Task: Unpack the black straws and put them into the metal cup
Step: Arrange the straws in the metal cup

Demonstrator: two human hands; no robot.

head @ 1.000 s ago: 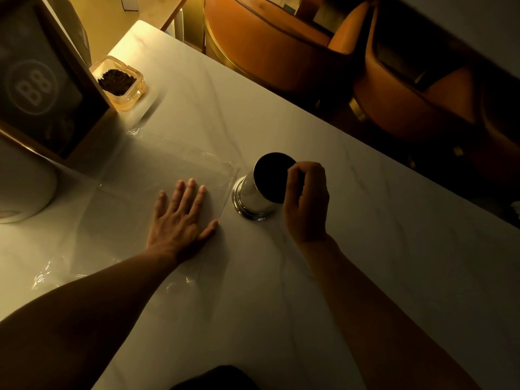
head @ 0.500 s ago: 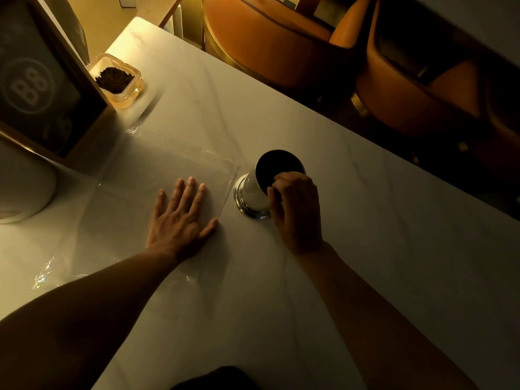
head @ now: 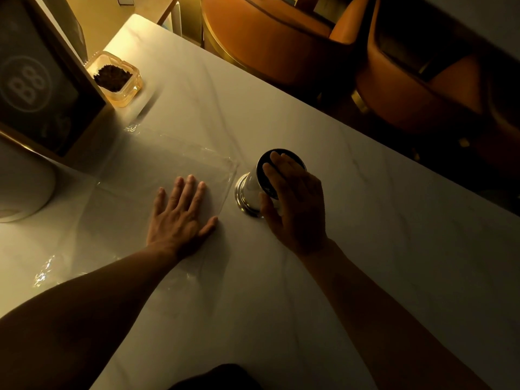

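The metal cup [head: 251, 190] stands on the white marble table [head: 365, 249], its mouth filled with something dark. I cannot make out single straws in it. My right hand [head: 295, 204] lies over the cup's top, fingers across the dark opening and thumb against its side. My left hand [head: 181, 215] rests flat, fingers spread, on a clear plastic wrapper [head: 168, 170] that lies flattened on the table just left of the cup.
A glass ashtray [head: 115, 78] with dark contents sits at the back left beside a dark sign marked 88 [head: 36, 88]. A white rounded object [head: 22, 187] stands at the left edge. Orange chairs [head: 281, 43] line the table's far side.
My right hand moved from pinching the cup's right rim to covering its top with fingers spread over the opening. The left hand stayed flat on the wrapper.
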